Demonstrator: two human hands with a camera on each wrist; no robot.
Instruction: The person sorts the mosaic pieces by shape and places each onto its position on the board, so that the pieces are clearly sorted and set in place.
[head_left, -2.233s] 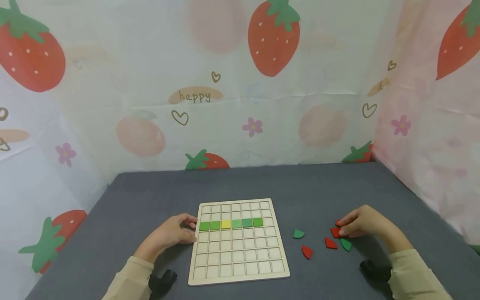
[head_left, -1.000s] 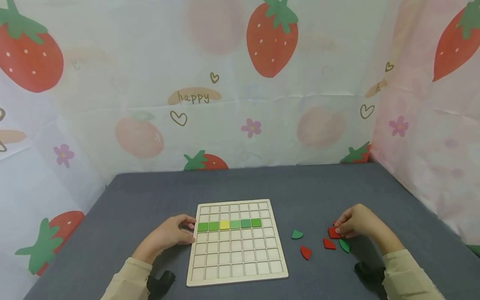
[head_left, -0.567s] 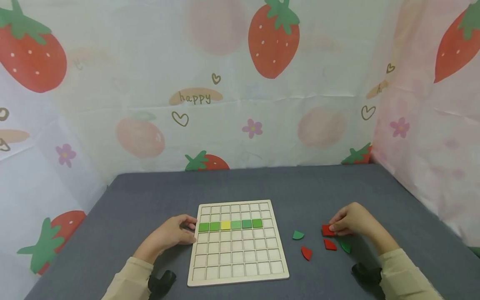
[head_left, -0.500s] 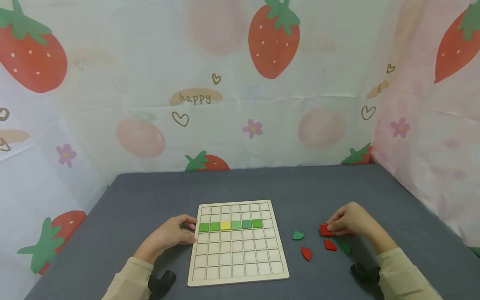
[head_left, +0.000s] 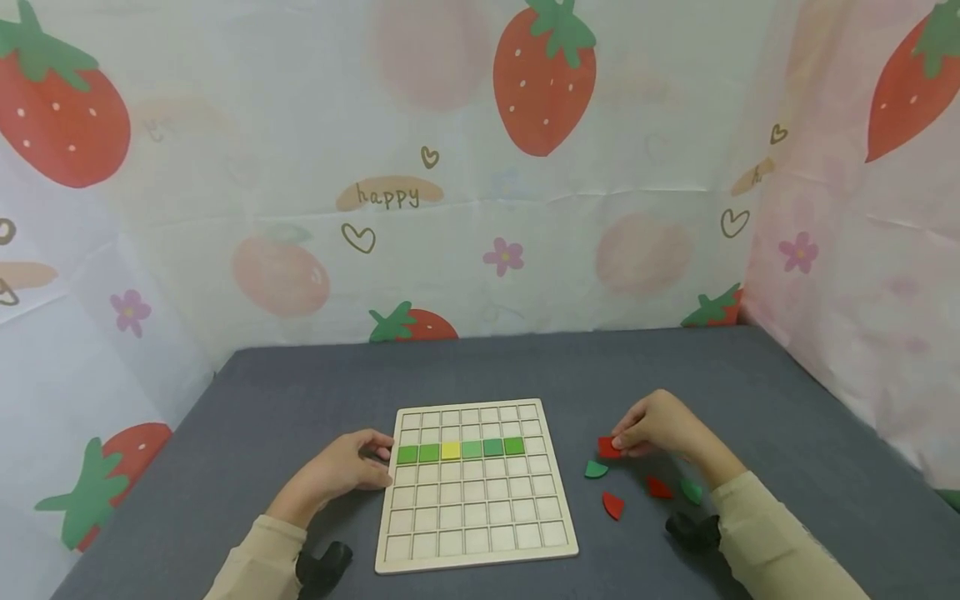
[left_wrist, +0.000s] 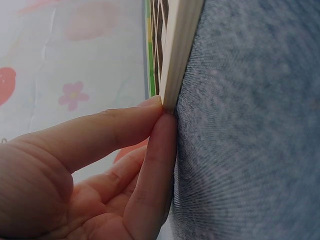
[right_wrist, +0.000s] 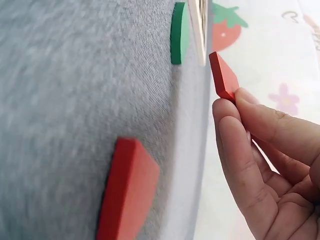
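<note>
In the head view, the pale wooden grid board (head_left: 480, 500) bears a row of green square tiles with one yellow tile (head_left: 450, 451) among them. My left hand (head_left: 341, 467) rests its fingertips against the board's left edge, with a gap between thumb and index finger. The left wrist view shows the thumb (left_wrist: 115, 132) right at that edge. Right of the board, my right hand (head_left: 663, 429) pinches a red square tile (head_left: 609, 447) by one side. In the right wrist view the red tile (right_wrist: 225, 77) is raised off the cloth, between thumb and fingers.
Loose on the dark cloth (head_left: 637, 367) right of the board lie rounded pieces: one green (head_left: 596, 470), one red (head_left: 612, 505), another red (head_left: 660, 487) and a green one (head_left: 691, 491) under the right wrist. A strawberry-print curtain (head_left: 465, 250) stands behind.
My right hand has taken the red square tile from among the loose pieces and carried it left, toward the board. The left hand and the board have stayed in place.
</note>
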